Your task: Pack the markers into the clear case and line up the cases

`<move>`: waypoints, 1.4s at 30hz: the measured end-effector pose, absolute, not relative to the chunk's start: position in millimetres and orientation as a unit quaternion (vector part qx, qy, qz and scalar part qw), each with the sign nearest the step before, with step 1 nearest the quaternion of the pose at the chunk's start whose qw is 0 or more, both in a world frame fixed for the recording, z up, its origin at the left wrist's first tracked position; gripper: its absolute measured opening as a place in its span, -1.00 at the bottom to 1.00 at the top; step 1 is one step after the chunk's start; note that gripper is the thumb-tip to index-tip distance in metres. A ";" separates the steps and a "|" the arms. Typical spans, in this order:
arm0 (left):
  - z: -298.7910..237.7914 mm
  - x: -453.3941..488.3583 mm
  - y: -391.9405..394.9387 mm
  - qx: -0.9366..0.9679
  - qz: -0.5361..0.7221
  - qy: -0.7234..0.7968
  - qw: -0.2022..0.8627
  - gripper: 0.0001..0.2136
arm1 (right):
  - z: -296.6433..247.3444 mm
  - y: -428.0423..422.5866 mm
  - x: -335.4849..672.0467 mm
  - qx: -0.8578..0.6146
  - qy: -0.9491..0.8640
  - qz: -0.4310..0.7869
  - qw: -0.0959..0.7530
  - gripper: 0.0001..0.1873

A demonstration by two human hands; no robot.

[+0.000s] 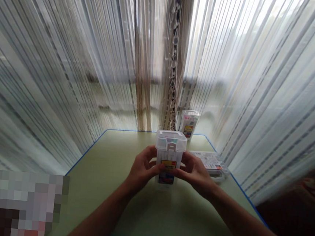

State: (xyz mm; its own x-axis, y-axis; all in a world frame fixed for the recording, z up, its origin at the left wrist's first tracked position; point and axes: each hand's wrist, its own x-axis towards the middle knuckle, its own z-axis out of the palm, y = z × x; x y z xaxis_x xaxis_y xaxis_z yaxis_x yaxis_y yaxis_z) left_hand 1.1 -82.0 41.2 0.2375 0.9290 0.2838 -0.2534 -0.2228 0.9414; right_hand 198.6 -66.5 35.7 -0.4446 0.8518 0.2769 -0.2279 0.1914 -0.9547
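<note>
– Holding what, down there?
– A tall, clear plastic box (170, 156) with a yellow, blue and red label (167, 171). Central, at or just above the pale green, blue-edged table (109, 161).
– Gripped from which side?
– Both. Left hand (143, 165) against the left wall, right hand (195, 171) against the right, at much the same height. Thumbs pressed to the front, tips by the label; other fingers curled round the sides, partly hidden.
– Neither hand nearer, then?
– Neither. In contact on both sides.
– And the long axis?
– Near upright, crossing the line from hand to hand. Translucent white lid (162, 142) on top, above the fingers; small greyish latch (171, 146) on the near face, above both thumbs, free of any fingertip.
– Resting on the table?
– Can't tell; too blurred at the base.
– Anything beyond?
– Just past the right hand, a flat, white-printed clear plastic pack (208, 162); farther back, by the far edge, a similar lidded box (189, 124), also upright.
</note>
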 end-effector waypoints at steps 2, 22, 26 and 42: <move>40.5 0.1 -81.5 0.564 0.540 0.297 0.549 -0.57 | 37.7 -66.2 199.3 -0.255 -0.606 0.589 0.470 -0.46; 42.1 3.1 -80.1 0.479 0.558 0.340 0.586 -0.64 | 33.9 -61.6 200.4 -0.227 -0.568 0.658 0.440 -0.51; 43.5 2.8 -80.2 0.469 0.566 0.346 0.582 -0.64 | 31.1 -61.7 200.8 -0.257 -0.563 0.662 0.422 -0.43; 35.5 0.9 -74.7 0.492 0.580 0.282 0.584 -0.53 | 24.3 -61.0 196.2 -0.264 -0.600 0.606 0.451 -0.40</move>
